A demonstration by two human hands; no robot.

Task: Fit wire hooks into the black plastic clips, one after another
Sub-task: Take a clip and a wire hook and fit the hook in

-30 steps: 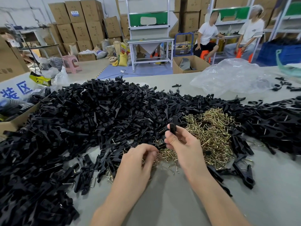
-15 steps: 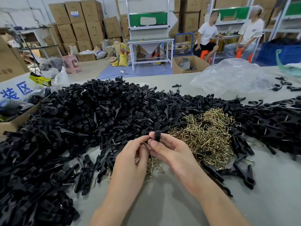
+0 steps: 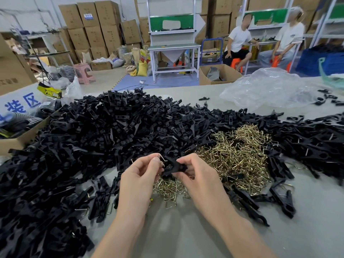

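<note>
Two bare hands are brought close together at the lower middle of the frame, above a grey tabletop [image 3: 186,231]. A thin bent silver wire hook [image 3: 161,158] is pinched between the thumb and fingertips of the left hand [image 3: 141,175]. A black plastic clip [image 3: 175,167] is gripped in the curled fingers of the right hand [image 3: 200,175]. The hook's lower end is held against the clip; whether it is seated cannot be told.

Blue Chinese characters, "装区", are printed on a white sign [image 3: 20,105] at the left edge. Beside it, a yellow-and-black label [image 3: 49,92] is marked with lettering that begins "PRO"; the rest is blurred. A blue-and-white sticker [image 3: 88,15] is fixed to one of the stacked brown cardboard cartons [image 3: 93,36] at the upper left, its text too small to be read.

An open cardboard box [image 3: 20,141] at the left edge is filled with dark striped items that cannot be identified. A second open brown carton [image 3: 204,77], set on the floor beyond the table, holds something grey. A crumpled clear plastic bag [image 3: 270,88] is laid on the table at the upper right.

A broad heap of loose black clips [image 3: 111,131] is spread across the middle of the frame. A smaller mound of brass-coloured wire hooks [image 3: 240,155] is piled just right of the hands.
</note>
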